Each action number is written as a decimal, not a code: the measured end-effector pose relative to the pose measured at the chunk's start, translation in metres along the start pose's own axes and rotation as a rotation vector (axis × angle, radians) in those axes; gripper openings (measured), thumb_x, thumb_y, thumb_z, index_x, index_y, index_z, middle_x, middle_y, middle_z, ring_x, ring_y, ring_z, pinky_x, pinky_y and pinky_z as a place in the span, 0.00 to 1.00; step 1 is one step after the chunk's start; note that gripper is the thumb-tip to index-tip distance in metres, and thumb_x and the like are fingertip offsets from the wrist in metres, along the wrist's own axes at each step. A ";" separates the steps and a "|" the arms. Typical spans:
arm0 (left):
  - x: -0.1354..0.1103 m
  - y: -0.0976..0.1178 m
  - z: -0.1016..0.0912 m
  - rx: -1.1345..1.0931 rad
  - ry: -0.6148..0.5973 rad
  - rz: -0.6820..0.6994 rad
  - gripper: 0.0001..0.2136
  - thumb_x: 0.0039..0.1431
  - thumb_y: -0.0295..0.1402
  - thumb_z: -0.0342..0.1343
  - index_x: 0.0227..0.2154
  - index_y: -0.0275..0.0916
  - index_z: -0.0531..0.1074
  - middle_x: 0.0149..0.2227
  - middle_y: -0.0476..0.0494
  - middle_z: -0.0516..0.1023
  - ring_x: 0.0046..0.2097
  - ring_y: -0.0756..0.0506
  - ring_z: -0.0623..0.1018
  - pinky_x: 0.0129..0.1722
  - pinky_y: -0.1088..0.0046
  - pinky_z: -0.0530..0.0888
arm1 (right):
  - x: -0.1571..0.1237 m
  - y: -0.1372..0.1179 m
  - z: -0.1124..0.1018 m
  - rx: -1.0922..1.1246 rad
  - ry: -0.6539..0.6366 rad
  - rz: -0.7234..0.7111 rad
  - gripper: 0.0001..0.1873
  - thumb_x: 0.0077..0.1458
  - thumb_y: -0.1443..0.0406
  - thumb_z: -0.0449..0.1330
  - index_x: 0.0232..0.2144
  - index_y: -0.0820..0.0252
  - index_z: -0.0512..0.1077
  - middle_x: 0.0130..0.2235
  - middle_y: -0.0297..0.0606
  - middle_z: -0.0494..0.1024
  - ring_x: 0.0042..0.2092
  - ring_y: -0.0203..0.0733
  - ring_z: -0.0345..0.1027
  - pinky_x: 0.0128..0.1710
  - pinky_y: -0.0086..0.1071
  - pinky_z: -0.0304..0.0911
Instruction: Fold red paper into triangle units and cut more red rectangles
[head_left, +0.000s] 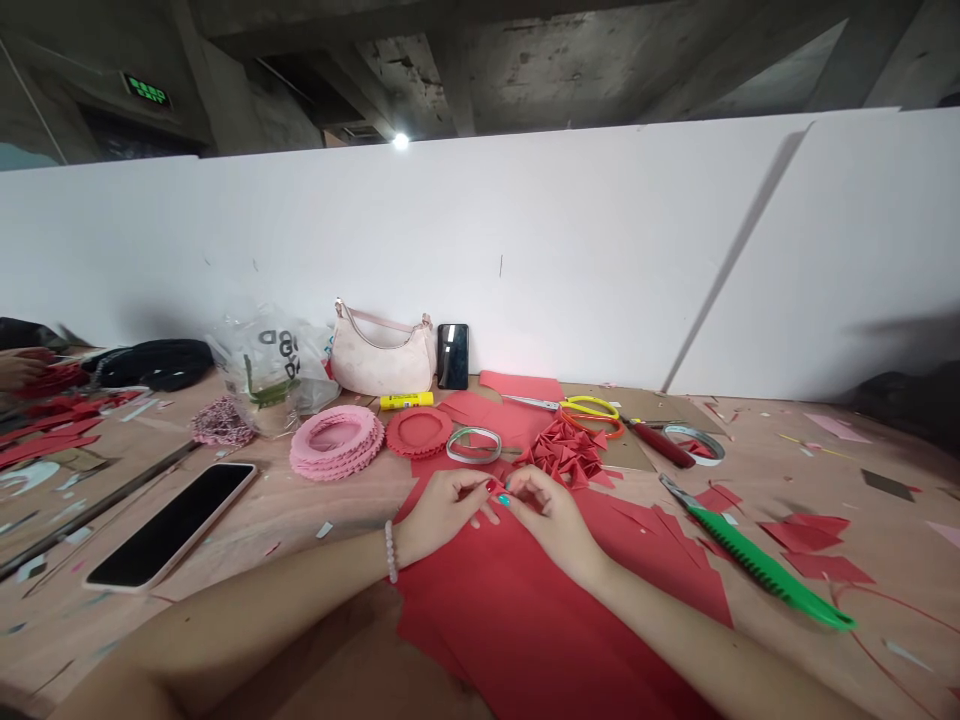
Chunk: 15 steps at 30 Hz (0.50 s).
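Over a big red paper sheet (540, 640), we held our left hand (442, 510) and right hand (551, 525) close together. Our fingertips (489, 489) were pressed together, clamped on a small red paper bit (516, 497), which sat above the sheet and was mostly hidden. A bead bracelet (391, 551) sat on our left wrist. Just past our hands lay a heap of red paper triangles (562, 452), and a stack of pink paper rings (336, 442) lay farther left. Farther back stood a clear plastic bag (262, 370) with something green inside. Beside it sat a pale pink handbag (382, 355), and we could not see into it.
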<state>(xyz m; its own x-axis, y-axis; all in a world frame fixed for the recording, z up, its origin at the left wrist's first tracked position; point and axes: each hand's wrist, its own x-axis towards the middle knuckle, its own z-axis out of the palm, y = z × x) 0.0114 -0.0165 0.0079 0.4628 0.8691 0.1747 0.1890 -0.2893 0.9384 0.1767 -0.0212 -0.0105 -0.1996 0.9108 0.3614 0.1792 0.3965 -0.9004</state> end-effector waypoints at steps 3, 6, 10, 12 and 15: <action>-0.001 -0.002 0.000 0.065 0.033 0.025 0.13 0.57 0.37 0.47 0.36 0.34 0.71 0.31 0.43 0.76 0.32 0.47 0.76 0.26 0.78 0.69 | 0.000 -0.001 -0.001 0.007 0.015 -0.003 0.05 0.49 0.62 0.57 0.26 0.57 0.65 0.30 0.35 0.71 0.35 0.40 0.65 0.36 0.34 0.61; -0.004 0.000 0.001 0.244 0.070 0.102 0.12 0.57 0.34 0.46 0.35 0.36 0.73 0.28 0.46 0.77 0.29 0.48 0.74 0.27 0.78 0.67 | -0.001 -0.002 -0.001 0.014 0.003 -0.006 0.05 0.48 0.63 0.58 0.24 0.58 0.66 0.30 0.36 0.72 0.34 0.41 0.66 0.36 0.34 0.62; -0.006 0.003 0.000 0.395 0.066 0.183 0.15 0.59 0.34 0.44 0.27 0.36 0.74 0.26 0.46 0.77 0.27 0.49 0.72 0.29 0.78 0.65 | -0.001 -0.005 0.000 0.022 -0.010 -0.013 0.07 0.49 0.61 0.57 0.25 0.57 0.66 0.29 0.35 0.72 0.33 0.41 0.67 0.35 0.34 0.62; -0.006 0.003 -0.001 0.407 0.069 0.195 0.15 0.59 0.34 0.43 0.26 0.36 0.74 0.27 0.46 0.78 0.28 0.49 0.73 0.30 0.77 0.66 | 0.000 -0.005 -0.001 0.028 -0.012 -0.014 0.07 0.51 0.60 0.56 0.29 0.57 0.66 0.29 0.35 0.72 0.33 0.40 0.67 0.35 0.34 0.62; -0.005 0.001 -0.002 0.398 0.075 0.194 0.15 0.59 0.34 0.44 0.27 0.37 0.74 0.28 0.47 0.78 0.29 0.48 0.74 0.31 0.78 0.66 | 0.002 -0.004 -0.002 0.016 -0.037 -0.014 0.08 0.52 0.59 0.54 0.31 0.58 0.66 0.30 0.36 0.73 0.34 0.40 0.68 0.35 0.33 0.63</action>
<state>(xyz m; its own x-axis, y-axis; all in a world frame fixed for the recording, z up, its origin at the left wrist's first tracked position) 0.0078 -0.0203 0.0085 0.4611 0.8060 0.3711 0.4305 -0.5689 0.7007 0.1777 -0.0209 -0.0058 -0.2378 0.9001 0.3650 0.1603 0.4070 -0.8992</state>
